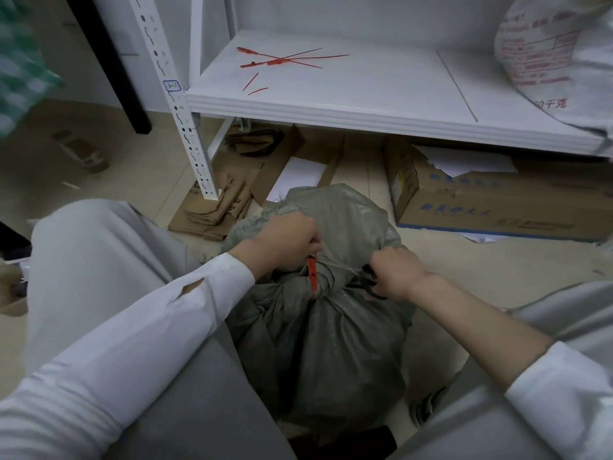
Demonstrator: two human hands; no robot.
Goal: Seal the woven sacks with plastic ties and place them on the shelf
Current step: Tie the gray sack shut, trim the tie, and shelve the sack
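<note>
A grey-green woven sack [325, 343] stands on the floor between my knees, its neck gathered and cinched by a red plastic tie [311, 272]. My left hand [285, 240] grips the bunched sack mouth and pinches the tie's upper end. My right hand [394, 273] holds black-handled scissors [371, 280] whose blades reach toward the tie. Spare red ties [282, 59] and two cut-off ends lie on the white shelf [365, 94]. A white printed sack [557, 51] sits on the shelf at the right.
The shelf's white perforated upright [185, 127] stands left of the sack. Flattened cardboard [229, 200] and a long cardboard box [497, 207] lie on the tiled floor under the shelf. A dark post [109, 61] rises at the left.
</note>
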